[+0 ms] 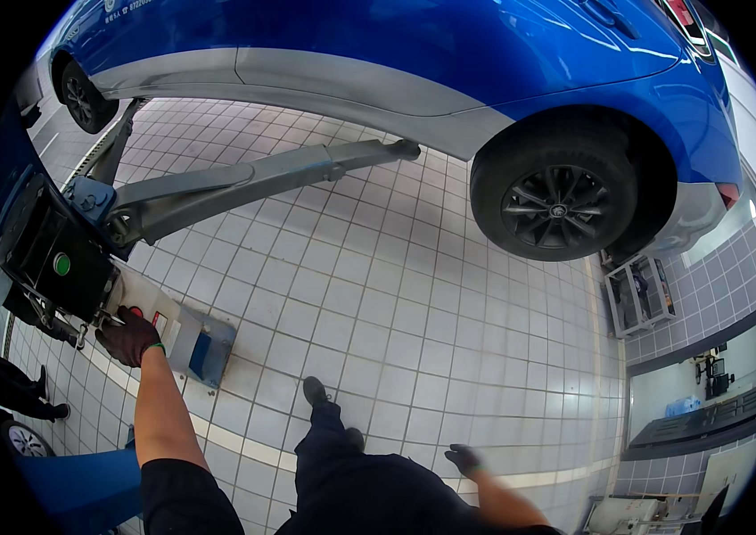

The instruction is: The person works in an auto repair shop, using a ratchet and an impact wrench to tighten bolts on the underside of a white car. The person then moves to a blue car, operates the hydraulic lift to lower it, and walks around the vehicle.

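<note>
My left hand (131, 338), in a dark glove with a green cuff, reaches to the pale control box (142, 297) of a car lift. Its fingers are closed at a small metal lever (109, 316), though the glove hides part of the grip. Beside the fingers a red round button shows on the box. My right hand (464, 459), also gloved, hangs low at my side with fingers stretched out and nothing in it. A blue and silver car (369, 76) stands raised above the tiled floor. The grey lift arm (244, 183) extends under its sill.
A black case with a green round mark (61, 264) sits above the controls. The blue lift base plate (211, 352) is bolted to the floor. A metal rack (641, 296) stands by the right wall, near a window (703, 392). Another person's legs (21, 388) show at far left.
</note>
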`<action>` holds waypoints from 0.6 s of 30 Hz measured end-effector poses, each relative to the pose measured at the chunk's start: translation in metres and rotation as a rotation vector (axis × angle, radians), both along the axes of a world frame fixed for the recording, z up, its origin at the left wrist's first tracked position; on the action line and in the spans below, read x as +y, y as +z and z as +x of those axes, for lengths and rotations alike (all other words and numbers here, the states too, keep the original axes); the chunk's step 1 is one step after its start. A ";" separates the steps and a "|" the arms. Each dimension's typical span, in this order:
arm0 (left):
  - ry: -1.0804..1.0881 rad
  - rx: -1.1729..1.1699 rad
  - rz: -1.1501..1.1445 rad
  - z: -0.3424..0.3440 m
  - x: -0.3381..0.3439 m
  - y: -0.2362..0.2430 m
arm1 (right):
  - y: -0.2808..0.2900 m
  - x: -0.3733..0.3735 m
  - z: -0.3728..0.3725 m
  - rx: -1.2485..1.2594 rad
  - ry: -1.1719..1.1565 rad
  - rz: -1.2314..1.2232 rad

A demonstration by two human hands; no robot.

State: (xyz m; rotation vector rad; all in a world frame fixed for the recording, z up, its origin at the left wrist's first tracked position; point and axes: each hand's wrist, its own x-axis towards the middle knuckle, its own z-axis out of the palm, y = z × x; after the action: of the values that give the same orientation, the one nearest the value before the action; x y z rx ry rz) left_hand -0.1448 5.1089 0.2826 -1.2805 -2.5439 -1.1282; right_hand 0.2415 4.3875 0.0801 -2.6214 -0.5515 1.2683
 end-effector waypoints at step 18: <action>-0.040 -0.013 -0.017 -0.001 0.000 0.012 | 0.015 -0.001 -0.005 0.006 -0.030 0.009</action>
State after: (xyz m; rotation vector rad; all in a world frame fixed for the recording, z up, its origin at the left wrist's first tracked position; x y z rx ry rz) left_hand -0.1461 5.1091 0.2945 -1.3386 -2.5532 -1.1284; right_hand 0.2364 4.3865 0.0952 -2.6074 -0.5132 1.2613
